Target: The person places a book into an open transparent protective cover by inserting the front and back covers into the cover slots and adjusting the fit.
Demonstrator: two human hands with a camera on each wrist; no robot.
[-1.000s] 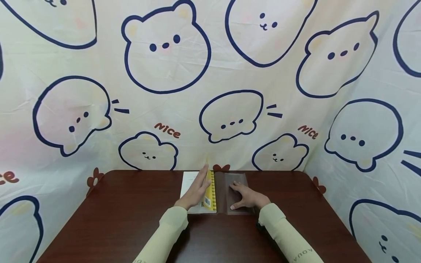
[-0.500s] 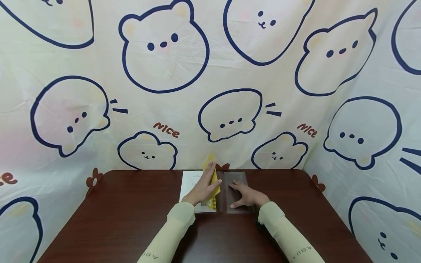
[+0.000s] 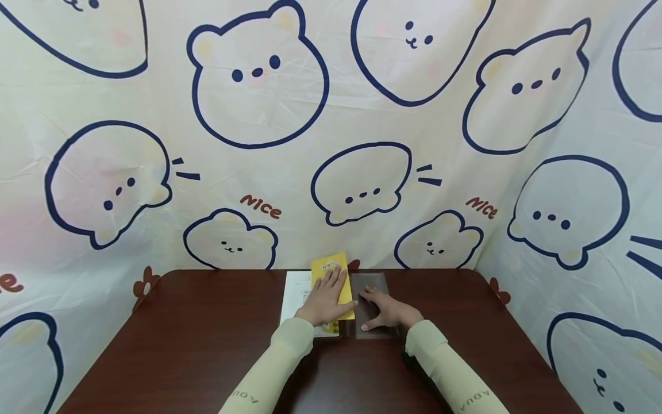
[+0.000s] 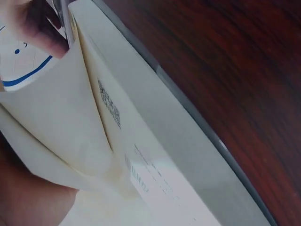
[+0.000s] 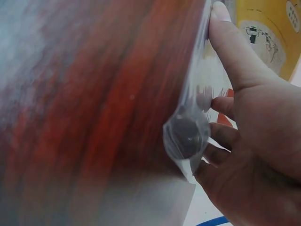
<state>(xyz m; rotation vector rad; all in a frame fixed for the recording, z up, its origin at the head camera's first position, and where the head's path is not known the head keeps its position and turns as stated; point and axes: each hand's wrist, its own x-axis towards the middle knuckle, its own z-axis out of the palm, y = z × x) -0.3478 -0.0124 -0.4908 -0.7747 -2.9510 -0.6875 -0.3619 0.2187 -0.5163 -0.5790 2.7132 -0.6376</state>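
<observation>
My left hand [image 3: 323,302] lies with fingers extended on a yellow book cover [image 3: 331,263], whose top stands raised behind the fingertips. Beneath it is a white page [image 3: 293,296], partly hidden by the hand. In the left wrist view the bent cover [image 4: 56,113] arches over a page with a QR code and barcode, and a clear plastic edge runs along the book. To the right, a transparent plastic book jacket [image 3: 371,280] lies flat on the table. My right hand [image 3: 393,310] rests on it, thumb and fingers spread. The right wrist view shows a crumpled bulge in the plastic [image 5: 186,136] beside the fingers.
The book lies near the far edge of a dark brown wooden table [image 3: 217,333]. A cloth backdrop [image 3: 289,172] printed with bear faces hangs behind and at the sides of the table.
The left hand has moved right and turned palm down, carrying the yellow cover over towards the right. The right hand has stayed in place on the plastic.
</observation>
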